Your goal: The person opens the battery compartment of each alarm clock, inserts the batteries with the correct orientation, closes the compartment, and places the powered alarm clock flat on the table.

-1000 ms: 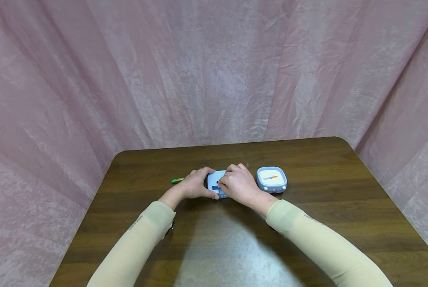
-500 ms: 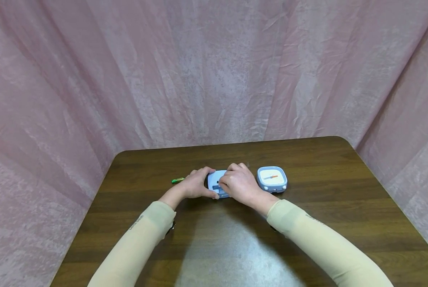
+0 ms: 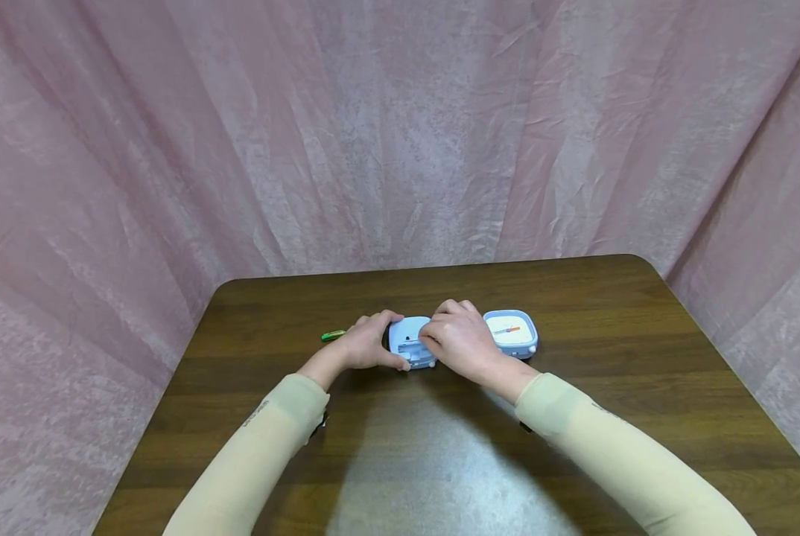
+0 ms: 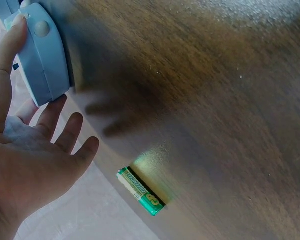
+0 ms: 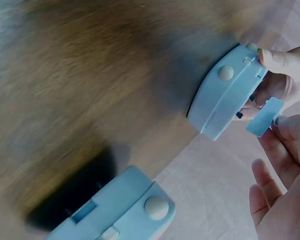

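Note:
A light blue alarm clock lies face down on the table, and the battery slot in its back shows uncovered. My left hand holds the clock by its left side, thumb at the near edge and fingers at the far edge. Just right of the clock, my right hand pinches a small blue battery cover between thumb and fingers, lifted off the clock's back. That cover is hidden by the hand in the head view. In the left wrist view, a green battery lies on the table beyond my left fingers.
Behind my right hand a second light blue clock rests face up, showing a white dial with an orange hand. The brown wooden table ends at a pink curtain at the back.
My right hand has moved right and up, away from the clock's back, with the battery cover in it. More of the battery slot shows now. My left hand has stayed in place.

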A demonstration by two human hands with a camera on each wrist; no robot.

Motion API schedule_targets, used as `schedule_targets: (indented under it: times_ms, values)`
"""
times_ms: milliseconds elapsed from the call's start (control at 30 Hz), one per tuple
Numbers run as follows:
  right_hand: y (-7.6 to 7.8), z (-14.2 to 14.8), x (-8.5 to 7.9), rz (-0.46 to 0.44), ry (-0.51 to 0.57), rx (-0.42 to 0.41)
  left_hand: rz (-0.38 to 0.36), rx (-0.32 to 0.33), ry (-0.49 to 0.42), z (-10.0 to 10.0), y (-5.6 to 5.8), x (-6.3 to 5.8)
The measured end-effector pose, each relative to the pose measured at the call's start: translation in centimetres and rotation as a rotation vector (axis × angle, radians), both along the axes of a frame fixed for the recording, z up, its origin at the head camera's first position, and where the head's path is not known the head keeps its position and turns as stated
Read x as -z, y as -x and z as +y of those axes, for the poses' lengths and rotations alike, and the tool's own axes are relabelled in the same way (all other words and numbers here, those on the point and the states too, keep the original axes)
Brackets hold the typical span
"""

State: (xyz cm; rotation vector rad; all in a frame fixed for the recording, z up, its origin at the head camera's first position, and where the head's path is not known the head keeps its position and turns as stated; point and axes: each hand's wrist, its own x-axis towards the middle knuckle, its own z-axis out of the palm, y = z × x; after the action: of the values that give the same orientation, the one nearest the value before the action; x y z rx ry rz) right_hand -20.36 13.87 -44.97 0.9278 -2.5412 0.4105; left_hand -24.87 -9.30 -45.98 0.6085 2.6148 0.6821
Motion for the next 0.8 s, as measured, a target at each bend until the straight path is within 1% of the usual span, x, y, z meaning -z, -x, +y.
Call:
schedule_targets:
  times_ms: [300,567,800]
  values:
    - [-1.1,2.1,-0.2,0.082,-0.011,-0.011,0.010,0.004,0.008,0.1,0.0,-0.1]
    - [-2.2,4.3,0.2,0.186,-0.038,-0.066,0.019,0.011,0.002,0.0,0.1,0.1]
    - [-3.2,5.8,1.1,0.203,-0.054,-0.090,0.007,0.009,-0.001,0.0,0.0,-0.1]
